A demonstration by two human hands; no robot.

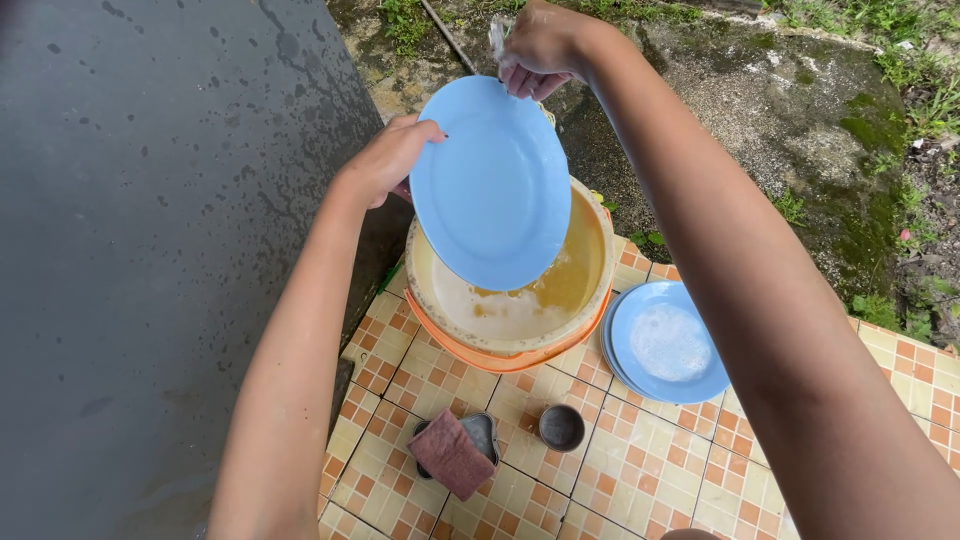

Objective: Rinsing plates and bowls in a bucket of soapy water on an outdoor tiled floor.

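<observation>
While the left hand (385, 160) pinches the plate (490, 185) by its left rim, thumb over the front edge and fingers behind, the plate hangs tilted over the basin (440, 300), probably so that water runs off its low edge into the soapy, yellowish water below the grip. Its face turns toward the camera and slightly up; the round plate looks oval from here, with the long axis running from upper left, near the grip, down to the lower right, where the rim dips inside the basin's wall.

Above and to the right of that grip, the right hand (540, 50) is closed, fingertips curled against the plate's top rim; it seems to hold something small and pale, perhaps a scrap of sponge or foam, but the view is too poor to be sure.

Right of the basin and well below the right hand lies a stack of plates (668, 345) of the same blue, suds on the top one, set on the tiled floor (640, 470). Below the left grip, a small dark cup (561, 427) stands just beside a dish (486, 430) carrying a reddish sponge (450, 455).
</observation>
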